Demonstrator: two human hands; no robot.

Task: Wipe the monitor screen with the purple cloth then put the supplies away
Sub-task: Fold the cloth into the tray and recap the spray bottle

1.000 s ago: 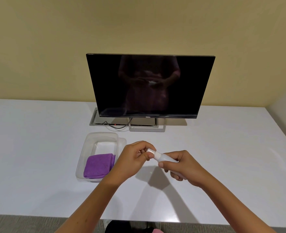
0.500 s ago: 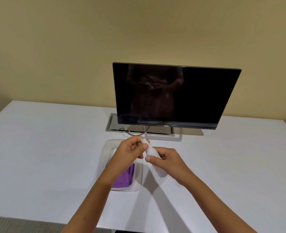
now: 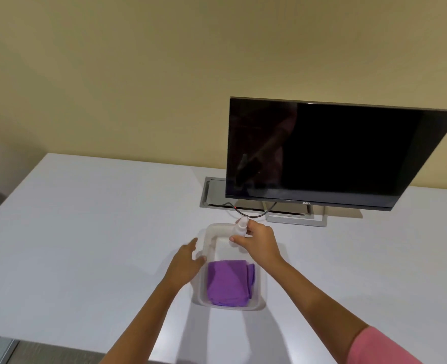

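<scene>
Right hand (image 3: 257, 241) covers most of the small white bottle (image 3: 240, 227); only its capped top shows. Clear container (image 3: 260, 303): left wall partly behind left hand (image 3: 188, 261). Monitor (image 3: 330, 153) hides its stand's upright and part of the cable. Both arms cut off at the bottom edge.

Purple cloth (image 3: 229, 282), white bottle (image 3: 240, 228), black monitor (image 3: 330, 151), white table (image 3: 85, 232), pink sleeve (image 3: 382, 348).

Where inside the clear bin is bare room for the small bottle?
The far end of the bin, between the purple cloth and the far wall, is bare. The right hand holds the bottle there. The near end is crowded.
</scene>
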